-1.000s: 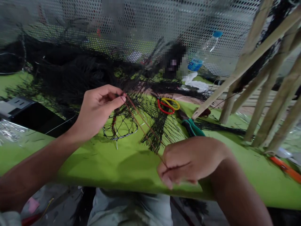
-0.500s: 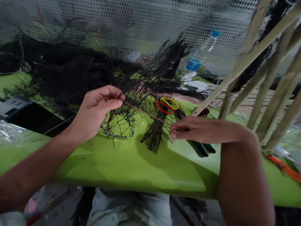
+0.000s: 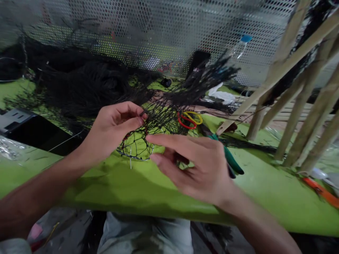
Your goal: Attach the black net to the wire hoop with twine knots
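Note:
My left hand (image 3: 120,123) is closed in a pinch on the black netting (image 3: 137,143), where a dark reddish-brown cord hangs at the fingertips. Below it, the netting spreads over a thin metal wire frame (image 3: 136,158) lying on the green surface. My right hand (image 3: 190,162) is open beside the net, its thumb and index finger apart. That index fingertip is close to the cord; I cannot tell whether it touches. Loose black strands (image 3: 182,95) fan out behind my hands to the upper right.
Scissors with red and yellow handles (image 3: 189,120) lie behind my right hand, near green-handled pliers (image 3: 233,162). Wooden sticks (image 3: 280,67) stand at right by an orange-handled tool (image 3: 320,190). A black device (image 3: 34,130) sits left. Behind are a perforated panel (image 3: 159,35) and bottle (image 3: 239,47).
My right hand has moved left to the net and opened; the brown cord no longer stretches between my hands. The black strands have shifted right, and my left hand has moved slightly right.

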Motion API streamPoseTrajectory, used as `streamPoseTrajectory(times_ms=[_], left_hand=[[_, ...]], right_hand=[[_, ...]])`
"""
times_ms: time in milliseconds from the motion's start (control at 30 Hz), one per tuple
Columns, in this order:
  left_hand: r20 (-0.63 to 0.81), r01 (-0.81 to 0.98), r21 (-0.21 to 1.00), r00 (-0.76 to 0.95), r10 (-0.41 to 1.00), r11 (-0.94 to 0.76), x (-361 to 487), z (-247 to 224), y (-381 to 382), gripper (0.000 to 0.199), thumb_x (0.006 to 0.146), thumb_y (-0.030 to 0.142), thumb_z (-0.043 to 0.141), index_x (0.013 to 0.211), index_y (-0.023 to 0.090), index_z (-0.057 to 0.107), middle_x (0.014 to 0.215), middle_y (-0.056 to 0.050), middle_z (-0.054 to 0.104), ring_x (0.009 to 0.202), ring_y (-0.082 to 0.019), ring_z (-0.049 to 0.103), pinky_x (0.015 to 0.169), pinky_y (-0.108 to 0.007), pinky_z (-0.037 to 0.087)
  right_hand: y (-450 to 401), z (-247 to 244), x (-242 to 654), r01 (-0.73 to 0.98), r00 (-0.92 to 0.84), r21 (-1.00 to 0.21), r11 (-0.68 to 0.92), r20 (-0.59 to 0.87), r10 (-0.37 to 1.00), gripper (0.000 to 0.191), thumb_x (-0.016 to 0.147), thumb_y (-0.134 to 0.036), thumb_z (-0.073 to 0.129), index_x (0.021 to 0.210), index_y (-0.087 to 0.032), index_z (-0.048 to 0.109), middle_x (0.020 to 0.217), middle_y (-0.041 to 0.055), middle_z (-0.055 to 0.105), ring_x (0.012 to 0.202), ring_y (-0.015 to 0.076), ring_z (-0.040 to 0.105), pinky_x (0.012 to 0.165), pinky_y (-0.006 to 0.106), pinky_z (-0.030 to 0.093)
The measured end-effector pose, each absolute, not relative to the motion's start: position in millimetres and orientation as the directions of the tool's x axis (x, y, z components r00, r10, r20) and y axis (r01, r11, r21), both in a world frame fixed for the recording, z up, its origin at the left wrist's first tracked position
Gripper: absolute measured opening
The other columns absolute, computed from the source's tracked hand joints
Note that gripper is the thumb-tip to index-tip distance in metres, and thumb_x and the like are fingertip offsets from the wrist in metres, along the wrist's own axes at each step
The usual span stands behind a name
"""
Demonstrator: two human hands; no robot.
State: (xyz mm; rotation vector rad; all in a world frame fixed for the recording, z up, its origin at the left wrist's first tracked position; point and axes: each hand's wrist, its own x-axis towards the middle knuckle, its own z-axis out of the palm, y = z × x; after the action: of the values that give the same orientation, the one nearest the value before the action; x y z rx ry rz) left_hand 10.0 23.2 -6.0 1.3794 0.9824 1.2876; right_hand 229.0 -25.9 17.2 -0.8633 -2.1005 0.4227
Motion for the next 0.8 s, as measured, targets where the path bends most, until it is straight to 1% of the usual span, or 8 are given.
streamPoseTrajectory(times_ms=[67, 133, 233, 333, 467, 567, 700, 800], left_hand=[[0.253, 0.002, 0.967, 0.152, 0.956, -0.256, 9, -7, 21, 0.008, 0.082, 0.021, 0.085, 0.089, 0.025, 0.083, 0.085, 0.000, 0.076, 0.077, -0.013, 0.065, 0.067, -0.025, 0.049], [0.316, 0.066, 0.941, 0.179, 0.932, -0.332, 7, -7, 19, 0.009, 0.085, 0.020, 0.084, 0.092, 0.026, 0.083, 0.086, 0.001, 0.076, 0.078, -0.013, 0.065, 0.070, -0.024, 0.050], [0.364, 0.113, 0.912, 0.224, 0.904, -0.395, 5, -7, 17, 0.012, 0.090, 0.019, 0.080, 0.097, 0.028, 0.084, 0.089, 0.002, 0.076, 0.079, -0.012, 0.065, 0.072, -0.024, 0.051], [0.325, 0.112, 0.924, 0.272, 0.906, -0.365, 3, -7, 16, 0.015, 0.090, 0.018, 0.079, 0.100, 0.029, 0.085, 0.090, 0.002, 0.077, 0.080, -0.013, 0.067, 0.072, -0.024, 0.054], [0.320, 0.134, 0.920, 0.287, 0.903, -0.368, 3, -5, 14, 0.019, 0.091, 0.018, 0.077, 0.103, 0.030, 0.085, 0.096, 0.001, 0.080, 0.085, -0.015, 0.072, 0.075, -0.024, 0.058], [0.339, 0.179, 0.898, 0.301, 0.891, -0.403, 5, -3, 11, 0.014, 0.092, 0.022, 0.077, 0.103, 0.029, 0.084, 0.093, 0.002, 0.080, 0.084, -0.016, 0.072, 0.072, -0.024, 0.058], [0.413, 0.313, 0.819, 0.261, 0.872, -0.481, 9, -1, 8, 0.002, 0.091, 0.026, 0.080, 0.093, 0.025, 0.080, 0.084, 0.002, 0.077, 0.076, -0.014, 0.071, 0.067, -0.025, 0.056], [0.588, 0.424, 0.657, 0.228, 0.776, -0.623, 11, -2, 7, 0.004, 0.092, 0.020, 0.078, 0.092, 0.024, 0.076, 0.082, 0.004, 0.076, 0.072, -0.012, 0.069, 0.068, -0.027, 0.056]], right_hand=[[-25, 8, 211, 0.545, -0.311, -0.511, 0.665, 0.613, 0.726, 0.024, 0.102, -0.027, 0.068, 0.122, -0.018, 0.077, 0.069, -0.0038, 0.073, 0.059, 0.0086, 0.065, 0.065, 0.021, 0.054], [-19, 0, 203, 0.613, -0.239, -0.471, 0.634, 0.655, 0.717, 0.023, 0.102, -0.028, 0.067, 0.120, -0.019, 0.079, 0.072, -0.0027, 0.076, 0.061, 0.0098, 0.067, 0.065, 0.022, 0.055], [-11, -5, 204, 0.623, -0.244, -0.426, 0.656, 0.692, 0.680, 0.019, 0.102, -0.031, 0.069, 0.114, -0.021, 0.081, 0.078, -0.0018, 0.081, 0.062, 0.0097, 0.069, 0.061, 0.023, 0.053], [-10, -6, 209, 0.647, -0.249, -0.379, 0.661, 0.714, 0.654, 0.016, 0.099, -0.028, 0.074, 0.111, -0.020, 0.081, 0.079, -0.0022, 0.081, 0.062, 0.0092, 0.070, 0.056, 0.024, 0.048], [-12, -7, 210, 0.696, -0.247, -0.316, 0.644, 0.737, 0.629, 0.014, 0.096, -0.024, 0.076, 0.109, -0.021, 0.081, 0.076, -0.0042, 0.080, 0.060, 0.0085, 0.069, 0.055, 0.026, 0.044], [-12, -8, 209, 0.720, -0.229, -0.298, 0.627, 0.751, 0.620, 0.010, 0.096, -0.022, 0.077, 0.105, -0.023, 0.081, 0.071, -0.0060, 0.078, 0.056, 0.0076, 0.066, 0.054, 0.026, 0.042], [-12, -10, 210, 0.727, -0.263, -0.230, 0.647, 0.777, 0.572, 0.010, 0.096, -0.021, 0.075, 0.104, -0.022, 0.080, 0.067, -0.0056, 0.075, 0.054, 0.0080, 0.063, 0.055, 0.027, 0.044], [-11, -12, 212, 0.698, -0.301, -0.188, 0.691, 0.799, 0.521, 0.009, 0.094, -0.022, 0.075, 0.103, -0.022, 0.078, 0.067, -0.0068, 0.073, 0.051, 0.0068, 0.059, 0.055, 0.025, 0.045]])
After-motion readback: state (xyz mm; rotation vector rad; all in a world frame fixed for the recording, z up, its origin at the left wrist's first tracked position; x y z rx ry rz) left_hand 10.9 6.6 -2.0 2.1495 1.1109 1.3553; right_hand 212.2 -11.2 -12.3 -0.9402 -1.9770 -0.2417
